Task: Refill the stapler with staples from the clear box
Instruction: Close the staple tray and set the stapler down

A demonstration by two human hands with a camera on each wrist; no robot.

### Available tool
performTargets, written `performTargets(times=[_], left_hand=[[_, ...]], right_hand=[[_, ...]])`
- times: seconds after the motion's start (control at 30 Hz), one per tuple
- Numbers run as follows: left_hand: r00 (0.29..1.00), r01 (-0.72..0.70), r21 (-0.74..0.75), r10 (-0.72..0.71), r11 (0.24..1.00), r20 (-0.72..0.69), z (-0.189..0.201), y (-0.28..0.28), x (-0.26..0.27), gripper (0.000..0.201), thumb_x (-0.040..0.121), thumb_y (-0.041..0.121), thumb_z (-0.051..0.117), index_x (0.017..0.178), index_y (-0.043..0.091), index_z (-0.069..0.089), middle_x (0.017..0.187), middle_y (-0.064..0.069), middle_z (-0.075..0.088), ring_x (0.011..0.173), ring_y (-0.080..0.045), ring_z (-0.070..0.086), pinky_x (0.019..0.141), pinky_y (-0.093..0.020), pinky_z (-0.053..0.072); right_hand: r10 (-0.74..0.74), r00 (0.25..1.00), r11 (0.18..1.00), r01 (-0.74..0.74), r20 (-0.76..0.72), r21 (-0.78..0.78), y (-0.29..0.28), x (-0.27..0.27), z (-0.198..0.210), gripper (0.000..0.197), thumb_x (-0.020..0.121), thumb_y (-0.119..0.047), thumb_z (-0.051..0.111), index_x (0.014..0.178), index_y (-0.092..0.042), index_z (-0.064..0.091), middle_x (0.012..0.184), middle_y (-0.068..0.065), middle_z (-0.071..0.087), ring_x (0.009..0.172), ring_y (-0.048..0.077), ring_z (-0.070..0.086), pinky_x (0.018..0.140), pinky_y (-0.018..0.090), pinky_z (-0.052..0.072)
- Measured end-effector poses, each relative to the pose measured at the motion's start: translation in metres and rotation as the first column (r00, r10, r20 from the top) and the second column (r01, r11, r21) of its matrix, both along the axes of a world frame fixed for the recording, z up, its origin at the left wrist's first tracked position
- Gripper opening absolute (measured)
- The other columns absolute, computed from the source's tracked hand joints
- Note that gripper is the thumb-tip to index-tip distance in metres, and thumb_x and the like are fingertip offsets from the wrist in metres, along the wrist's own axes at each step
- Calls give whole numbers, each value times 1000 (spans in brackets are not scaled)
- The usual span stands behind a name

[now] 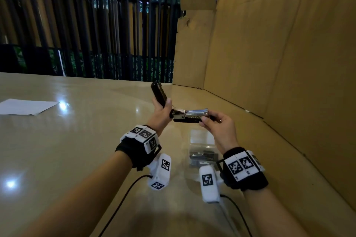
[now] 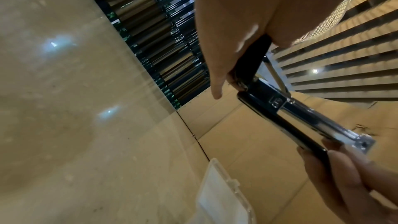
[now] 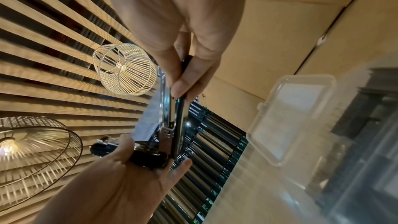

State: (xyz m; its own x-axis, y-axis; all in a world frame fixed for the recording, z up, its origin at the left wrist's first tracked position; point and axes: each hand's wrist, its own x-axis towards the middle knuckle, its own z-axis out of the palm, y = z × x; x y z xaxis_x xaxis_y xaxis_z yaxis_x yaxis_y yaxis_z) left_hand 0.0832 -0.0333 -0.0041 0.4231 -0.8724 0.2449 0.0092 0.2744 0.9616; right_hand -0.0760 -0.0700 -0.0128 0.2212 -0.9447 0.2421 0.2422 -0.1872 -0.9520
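A black stapler [image 1: 189,116] is held in the air above the table, swung wide open. My left hand [image 1: 162,108] grips its raised black top cover [image 1: 158,93], which points up and to the left. My right hand [image 1: 218,123] pinches the front end of the base, with the shiny metal staple channel [image 1: 196,112] lying level and facing up. In the left wrist view the stapler [image 2: 301,117] runs from my palm to the right fingers [image 2: 344,168]. The clear box [image 1: 202,150] stands open on the table below my hands, with staple strips [image 1: 203,157] inside.
A tall cardboard sheet [image 1: 279,44] walls off the right side and back. A white sheet of paper [image 1: 27,107] lies at the far left of the glossy beige table [image 1: 77,140]. Black railings stand behind the table. Cables trail from both wrist cameras near the front edge.
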Motion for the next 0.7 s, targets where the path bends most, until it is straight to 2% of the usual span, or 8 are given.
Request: performTargets(times=[0.07, 0.17, 0.23, 0.3, 0.4, 0.47, 0.6, 0.7], left_hand=[[983, 24, -14, -21, 1000, 181, 1, 3, -1, 35, 101, 17, 31, 134, 15, 21, 95, 9, 41, 86, -8, 46, 82, -35, 45], [867, 24, 21, -31, 1000, 498, 0, 1, -1, 50, 99, 23, 35, 145, 10, 19, 118, -5, 43, 104, -21, 45, 101, -43, 39], [794, 24, 47, -47, 999, 606, -3, -2, -1, 63, 90, 44, 37, 146, 17, 26, 123, -17, 45, 110, -29, 48, 103, -47, 41], [707, 6, 94, -71, 996, 704, -3, -3, -3, 66, 83, 46, 33, 146, 28, 27, 115, -14, 43, 108, -27, 43, 104, -43, 38], [638, -6, 133, -99, 991, 764, 0, -2, -5, 56, 94, 30, 37, 144, 41, 15, 106, -9, 35, 111, -31, 38, 108, -44, 32], [608, -6, 134, -103, 991, 787, 2, 1, -6, 57, 97, 22, 40, 141, 44, 11, 105, -9, 36, 113, -33, 37, 108, -47, 31], [542, 3, 142, -121, 990, 832, 6, 3, -6, 54, 96, 23, 43, 144, 40, 27, 112, -15, 44, 112, -30, 38, 106, -44, 34], [494, 2, 141, -124, 990, 861, 8, 3, -6, 51, 95, 26, 44, 143, 40, 32, 114, -17, 47, 111, -29, 38, 103, -43, 35]], right_hand=[[-1, 1000, 1000, 1, 15, 12, -1, -1, 0, 22, 81, 7, 58, 101, -2, 60, 92, 4, 61, 73, 11, 65, 72, 20, 57], [25, 998, 1000, -24, 54, -10, 0, 0, 2, 20, 82, 8, 56, 93, -7, 62, 103, 12, 59, 85, 15, 63, 67, 15, 57], [34, 998, 999, -33, 59, -31, 1, 1, 5, 21, 83, 7, 55, 100, -2, 62, 110, 17, 58, 88, 17, 62, 66, 14, 56], [52, 995, 998, -50, 85, -26, 3, 0, 8, 19, 86, 5, 52, 99, -3, 63, 107, 17, 60, 86, 18, 63, 66, 15, 57], [90, 986, 995, -95, 142, 26, 6, -5, 15, 22, 91, -1, 43, 87, -11, 63, 96, 12, 62, 80, 20, 63, 67, 21, 57], [107, 981, 991, -118, 164, 61, 7, -7, 18, 21, 93, -12, 43, 86, -13, 63, 98, 14, 61, 80, 22, 63, 69, 26, 56], [107, 988, 989, -117, 111, 92, 9, -8, 18, 25, 88, -36, 52, 90, -13, 63, 94, 11, 64, 91, 26, 64, 71, 28, 55], [104, 990, 989, -113, 98, 94, 8, -9, 18, 29, 85, -29, 58, 100, -4, 63, 98, 13, 63, 95, 26, 63, 64, 23, 57]])
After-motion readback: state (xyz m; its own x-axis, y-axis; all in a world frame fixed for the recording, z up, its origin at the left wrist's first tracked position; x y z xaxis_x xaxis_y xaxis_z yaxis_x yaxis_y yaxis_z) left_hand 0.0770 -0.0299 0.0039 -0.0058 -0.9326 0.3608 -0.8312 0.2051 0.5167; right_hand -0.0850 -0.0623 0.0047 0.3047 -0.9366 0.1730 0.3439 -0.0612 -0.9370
